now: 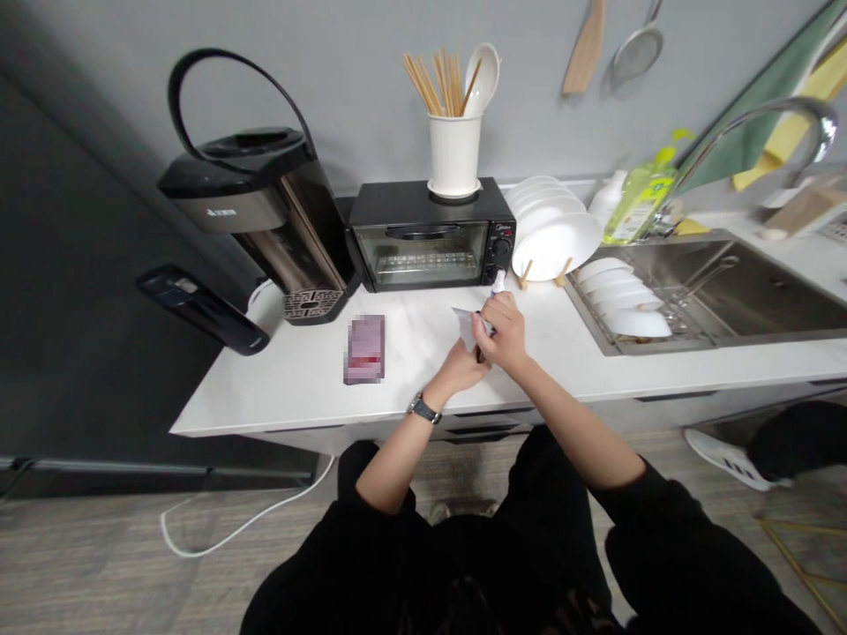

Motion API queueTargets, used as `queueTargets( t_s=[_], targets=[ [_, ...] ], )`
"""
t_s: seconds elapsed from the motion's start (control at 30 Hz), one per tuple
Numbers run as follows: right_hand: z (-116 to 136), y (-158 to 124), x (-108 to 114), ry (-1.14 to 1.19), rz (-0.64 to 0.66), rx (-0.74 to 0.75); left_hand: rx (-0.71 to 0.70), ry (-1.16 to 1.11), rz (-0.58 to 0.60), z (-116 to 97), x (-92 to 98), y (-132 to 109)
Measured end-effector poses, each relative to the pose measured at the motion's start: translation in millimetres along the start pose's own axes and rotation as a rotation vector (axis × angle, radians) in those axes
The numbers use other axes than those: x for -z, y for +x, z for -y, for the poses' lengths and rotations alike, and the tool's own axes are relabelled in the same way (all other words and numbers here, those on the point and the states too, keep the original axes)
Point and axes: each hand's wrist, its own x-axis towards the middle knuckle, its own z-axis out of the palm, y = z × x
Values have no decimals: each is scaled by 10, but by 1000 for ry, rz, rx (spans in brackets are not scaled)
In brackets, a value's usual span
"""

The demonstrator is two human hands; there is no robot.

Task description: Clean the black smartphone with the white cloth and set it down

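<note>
Bright, even indoor light, faint glare on the white countertop [265, 397], wide-angle bowing at the edges

**Blurred:** the flat package [363, 349] on the counter; its print cannot be read. **Hidden:** most of the small white tube [498, 281], behind the right hand [506, 335], and part of the white paper [465, 326], behind both hands. **Too small to tell:** a dark item [479, 354] at the left hand [456, 370], mostly covered and unidentifiable. **Cut off, top edge:** the wooden spatula [586, 48] and mesh strainer [639, 53]. **Cut off, right edge:** the steel sink [760, 287] and a dark-trousered leg [800, 441] above a white sneaker [728, 459].
</note>
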Motion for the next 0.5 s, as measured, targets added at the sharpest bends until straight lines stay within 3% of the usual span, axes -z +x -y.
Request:
queueTargets(
  t_s=[0.1, 0.27, 0.37, 0.5],
  targets=[
    [-180, -114, 133, 3, -45, -121, -16, 3, 42, -12, 49, -50],
    [-364, -389, 437, -43, 29, -234, 59, 80, -39, -7, 4, -65],
    [-251, -549, 513, -98, 142, -234, 71, 124, -83, -23, -58, -76],
    [157, -698, 387, -131, 336, -186, 51, 141, -99, -40, -77, -124]
  ],
)
